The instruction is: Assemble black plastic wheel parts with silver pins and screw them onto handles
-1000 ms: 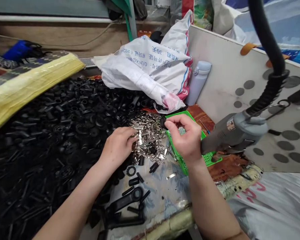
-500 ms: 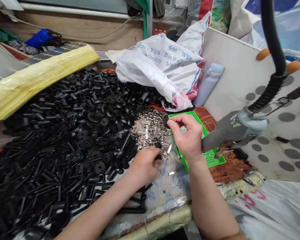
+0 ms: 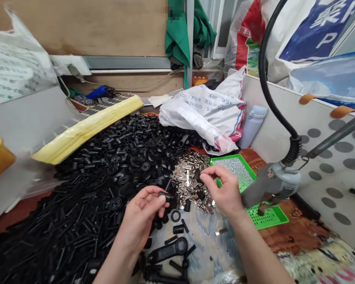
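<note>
My left hand [image 3: 144, 207] is closed in a pinch, a small dark plastic piece [image 3: 166, 195] sticking out past its thumb and finger; its exact shape is hard to make out. Between the thumb and fingertips of my right hand [image 3: 223, 187] is a small round black plastic part [image 3: 198, 176]. Below and between the hands spreads a pile of flat shiny metal clips [image 3: 192, 193]. A large heap of black plastic parts [image 3: 130, 157] lies to the left. Nearer to me are a black crank-like handle [image 3: 168, 250], a black ring [image 3: 176, 215] and short tubes.
A green tray [image 3: 272, 215] with small silvery screws [image 3: 235, 167] stands at right. Above it hangs a grey power screwdriver [image 3: 260, 183] on a black cable. A white sack [image 3: 201, 114], a pale bottle [image 3: 253, 126] and a yellow padded strip [image 3: 91, 130] border the heap.
My left hand has left the metal clips, moved left and turned up with a dark piece in its fingers. My right hand still holds the round part. The view has tilted up.
</note>
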Demonstrator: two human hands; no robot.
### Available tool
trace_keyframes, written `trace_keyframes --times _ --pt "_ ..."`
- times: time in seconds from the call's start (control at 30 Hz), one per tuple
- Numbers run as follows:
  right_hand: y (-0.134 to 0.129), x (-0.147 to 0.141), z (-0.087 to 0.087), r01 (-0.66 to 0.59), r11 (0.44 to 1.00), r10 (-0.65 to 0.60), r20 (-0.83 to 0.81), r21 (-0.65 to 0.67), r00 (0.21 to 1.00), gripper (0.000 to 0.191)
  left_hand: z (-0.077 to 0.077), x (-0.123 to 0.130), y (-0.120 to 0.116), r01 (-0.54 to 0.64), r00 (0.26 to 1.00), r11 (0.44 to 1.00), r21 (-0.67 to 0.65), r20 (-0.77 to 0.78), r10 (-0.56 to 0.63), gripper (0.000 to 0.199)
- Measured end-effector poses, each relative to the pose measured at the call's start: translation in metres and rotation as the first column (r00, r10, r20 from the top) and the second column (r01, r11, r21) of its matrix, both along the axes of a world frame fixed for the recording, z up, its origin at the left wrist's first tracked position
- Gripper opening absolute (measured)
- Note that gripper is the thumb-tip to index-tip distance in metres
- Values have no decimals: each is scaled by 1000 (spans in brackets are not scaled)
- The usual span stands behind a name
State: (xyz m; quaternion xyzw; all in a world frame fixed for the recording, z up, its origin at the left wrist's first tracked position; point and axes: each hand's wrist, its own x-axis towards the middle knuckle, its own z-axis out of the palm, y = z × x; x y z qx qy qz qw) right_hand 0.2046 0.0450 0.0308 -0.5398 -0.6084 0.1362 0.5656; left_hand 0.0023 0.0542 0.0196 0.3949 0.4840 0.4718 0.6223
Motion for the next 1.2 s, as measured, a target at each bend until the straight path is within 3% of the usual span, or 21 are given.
trace_keyframes --times 0.1,0.27,0.43,0.77,1.1,1.2 --pt "-5 -15 0 -145 989 145 -7 0 989 11 -9 -3 -3 33 973 992 -120 229 -5 38" --pt "-17 -35 0 -242 966 228 141 90 963 10 -14 -10 -13 157 925 958 -239 376 -58 31" --pt "-23 -39 2 -252 958 221 206 139 953 8 -19 -13 -16 191 919 945 -264 387 -78 30" --pt "-20 -39 -4 -369 920 334 233 130 914 9 -22 -7 -16 247 922 911 -332 371 -115 44" --pt "-20 -37 -4 -426 898 373 324 108 869 22 -19 -6 -18 310 880 891 -331 454 -137 40" --pt "-18 -34 -5 -419 902 363 348 101 865 25 -17 -7 -19 344 841 900 -269 513 -169 37"
